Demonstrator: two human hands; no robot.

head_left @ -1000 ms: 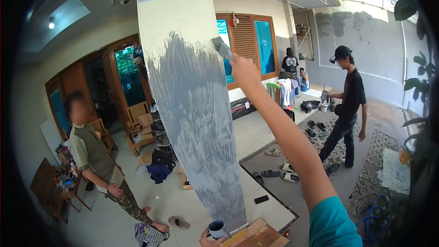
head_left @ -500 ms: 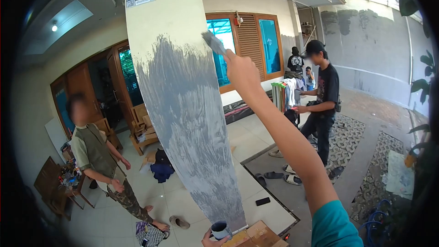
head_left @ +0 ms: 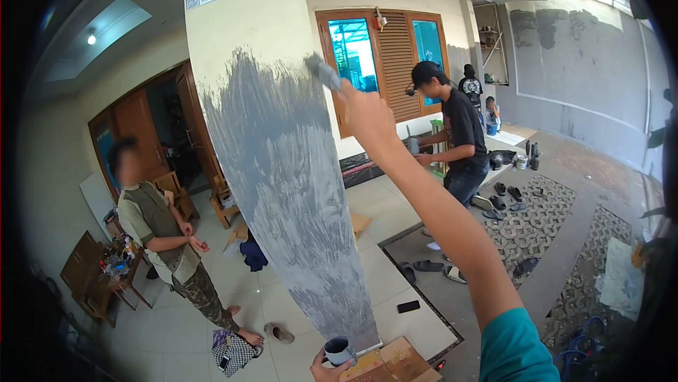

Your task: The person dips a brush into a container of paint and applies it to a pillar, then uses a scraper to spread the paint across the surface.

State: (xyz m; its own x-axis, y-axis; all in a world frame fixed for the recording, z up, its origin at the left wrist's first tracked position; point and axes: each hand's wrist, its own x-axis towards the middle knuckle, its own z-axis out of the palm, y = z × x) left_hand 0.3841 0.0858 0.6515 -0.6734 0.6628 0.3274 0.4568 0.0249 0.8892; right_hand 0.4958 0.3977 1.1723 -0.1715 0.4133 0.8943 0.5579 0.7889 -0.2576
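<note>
My right hand (head_left: 367,122) is closed around the handle of a paintbrush (head_left: 324,73), raised at the right edge of a pillar. The brush's grey-smeared bristles are against the cream paint near that edge. Streaky grey paint (head_left: 286,184) covers the pillar from about brush height down to its foot; the cream part (head_left: 244,25) above is bare of grey. Low in the view, my left hand (head_left: 327,368) grips a grey-stained mug (head_left: 339,351), tilted so that its dark inside shows. What is in the mug is hard to make out.
Cardboard (head_left: 395,364) lies at the pillar's foot, near a phone (head_left: 408,306) on the tiles. One person (head_left: 159,219) stands at left, another (head_left: 462,124) bends at right. Sandals (head_left: 428,266) lie beside the tile edge, and a wooden table (head_left: 120,276) holds clutter.
The brush has moved slightly left onto the pillar's edge. The person at right has shifted left and bent over, now holding something grey. The person at left has brought their hands together.
</note>
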